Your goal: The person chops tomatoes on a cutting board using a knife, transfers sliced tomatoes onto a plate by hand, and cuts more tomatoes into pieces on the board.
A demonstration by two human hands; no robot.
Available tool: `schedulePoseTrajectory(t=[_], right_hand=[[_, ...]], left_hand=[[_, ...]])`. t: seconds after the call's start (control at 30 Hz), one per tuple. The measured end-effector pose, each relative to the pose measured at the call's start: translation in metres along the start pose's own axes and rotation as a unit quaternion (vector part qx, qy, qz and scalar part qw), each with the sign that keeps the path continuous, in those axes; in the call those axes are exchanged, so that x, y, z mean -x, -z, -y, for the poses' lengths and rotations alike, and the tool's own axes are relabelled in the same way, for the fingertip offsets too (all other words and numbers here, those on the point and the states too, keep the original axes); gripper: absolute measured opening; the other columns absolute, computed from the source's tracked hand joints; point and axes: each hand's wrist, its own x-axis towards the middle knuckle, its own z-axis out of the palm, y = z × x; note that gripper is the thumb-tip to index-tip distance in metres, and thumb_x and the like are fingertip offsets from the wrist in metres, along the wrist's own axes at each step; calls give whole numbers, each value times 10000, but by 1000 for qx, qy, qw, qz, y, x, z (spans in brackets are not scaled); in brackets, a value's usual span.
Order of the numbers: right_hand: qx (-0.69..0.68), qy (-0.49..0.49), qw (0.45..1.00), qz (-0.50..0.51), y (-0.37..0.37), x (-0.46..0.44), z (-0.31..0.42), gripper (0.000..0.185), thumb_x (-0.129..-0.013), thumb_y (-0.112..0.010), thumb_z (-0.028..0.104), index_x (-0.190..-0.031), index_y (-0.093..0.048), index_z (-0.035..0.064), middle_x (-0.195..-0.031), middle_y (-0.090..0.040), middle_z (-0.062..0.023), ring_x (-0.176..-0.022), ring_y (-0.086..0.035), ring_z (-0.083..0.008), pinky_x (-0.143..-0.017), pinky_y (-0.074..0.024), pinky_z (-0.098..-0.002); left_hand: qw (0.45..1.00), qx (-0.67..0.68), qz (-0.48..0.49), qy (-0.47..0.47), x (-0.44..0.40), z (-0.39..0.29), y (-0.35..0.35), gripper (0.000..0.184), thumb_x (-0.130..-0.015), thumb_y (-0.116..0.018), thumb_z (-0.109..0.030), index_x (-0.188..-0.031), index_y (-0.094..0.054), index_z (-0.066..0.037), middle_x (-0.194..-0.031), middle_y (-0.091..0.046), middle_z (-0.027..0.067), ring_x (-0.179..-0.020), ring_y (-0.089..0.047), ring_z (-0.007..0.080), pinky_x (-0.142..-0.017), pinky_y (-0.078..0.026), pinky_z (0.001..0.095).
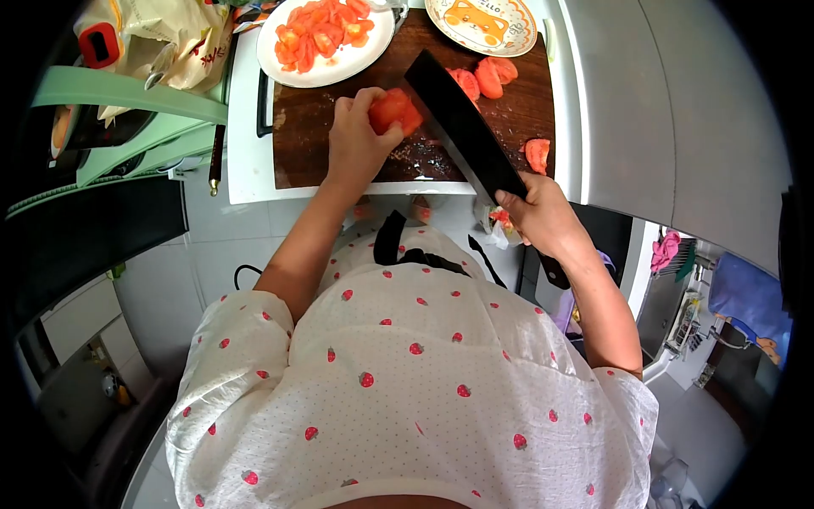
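My left hand (360, 140) grips a piece of tomato (395, 112) over the left-middle of the dark wooden cutting board (305, 157). In my right hand (543, 212) is a black-bladed kitchen knife (462, 123), its blade slanting up and left, just right of the tomato. The handle end shows below my right hand. Cut tomato pieces (489, 78) lie on the board behind the blade, partly hidden by it. Another tomato wedge (538, 155) rests near the board's right edge. Whether the blade touches the held tomato, I cannot tell.
A white plate (275, 68) with chopped tomato stands at the board's upper left. A patterned plate with a cartoon animal (482, 27) sits at the top right. Left is a green shelf (127, 93) with a plastic bag (182, 42). A bag with scraps (500, 225) hangs below the counter edge.
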Motion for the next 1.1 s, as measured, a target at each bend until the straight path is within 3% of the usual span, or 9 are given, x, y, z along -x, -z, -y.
schedulePoseTrajectory(t=[0.13, 0.23, 0.33, 0.43, 0.57, 0.77, 0.97, 1.07, 1.1], right_hand=[[14, 5, 1000, -11, 1, 7, 10, 176, -895, -566, 121, -889, -584, -54, -585, -528, -151, -531, -528, -248, -565, -433, -370], [65, 67, 995, -30, -3, 0, 4, 158, -921, -540, 104, -854, -556, -37, -528, -459, -25, -441, -412, -96, -443, -370, -284], [47, -12, 999, 13, 3, -3, 22, 178, -911, -547, 98, -841, -563, -65, -543, -460, -62, -490, -458, -127, -503, -411, -316], [103, 12, 995, 11, -2, -12, 22, 171, -851, -571, 91, -879, -606, -74, -715, -612, -245, -694, -616, -380, -682, -471, -430], [156, 31, 987, -19, -32, -46, 3, 193, -809, -588, 87, -920, -635, -64, -865, -612, -304, -911, -592, -437, -824, -468, -464], [54, 12, 998, -27, -32, -50, -11, 219, -841, -617, 145, -934, -627, -53, -793, -611, -290, -805, -605, -427, -741, -466, -431], [17, 3, 999, -32, -27, -25, -3, 209, -876, -590, 158, -912, -609, -47, -724, -588, -275, -719, -600, -406, -663, -456, -426], [48, 52, 996, -56, -26, -20, -7, 224, -900, -593, 147, -871, -574, -74, -602, -533, -118, -549, -460, -189, -581, -432, -360], [58, 48, 996, -48, -25, -20, -7, 214, -894, -590, 155, -900, -591, -59, -654, -555, -169, -617, -507, -265, -617, -444, -383]], left_hand=[[999, 21, -29, -15, 4, 1, -6, 407, -690, -712, -102, -1070, -566, -96, -886, -508, 110, -781, -540, 254, -721, -474, 352], [1000, 21, -21, -4, 5, 0, -6, 396, -702, -707, -96, -1073, -567, -92, -903, -500, 112, -767, -540, 252, -706, -478, 346], [1000, 15, -19, -4, 7, 2, -7, 386, -714, -703, -92, -1075, -568, -84, -930, -499, 117, -751, -540, 251, -685, -482, 339], [999, 15, -28, -18, 11, 4, -8, 379, -721, -700, -94, -1076, -569, -72, -958, -501, 128, -737, -543, 253, -677, -485, 332], [999, 7, -33, -27, 17, 4, -10, 392, -711, -705, -70, -1079, -569, -59, -999, -503, 134, -739, -561, 239, -682, -491, 320], [977, 204, -48, 27, 21, 35, -9, 365, -720, -690, -24, -1061, -565, -60, -1069, -522, 111, -826, -582, 224, -672, -506, 287], [994, 51, -46, -81, 16, 35, 15, 370, -716, -713, -17, -1058, -578, -57, -1098, -560, 86, -862, -591, 197, -667, -504, 271], [991, 122, -46, -21, 18, 37, 8, 403, -727, -725, -20, -1100, -580, -66, -1120, -552, 88, -897, -595, 179, -676, -516, 249], [994, 89, -48, -44, 16, 30, 10, 388, -724, -724, -19, -1082, -584, -65, -1103, -552, 90, -889, -594, 186, -675, -518, 253]])
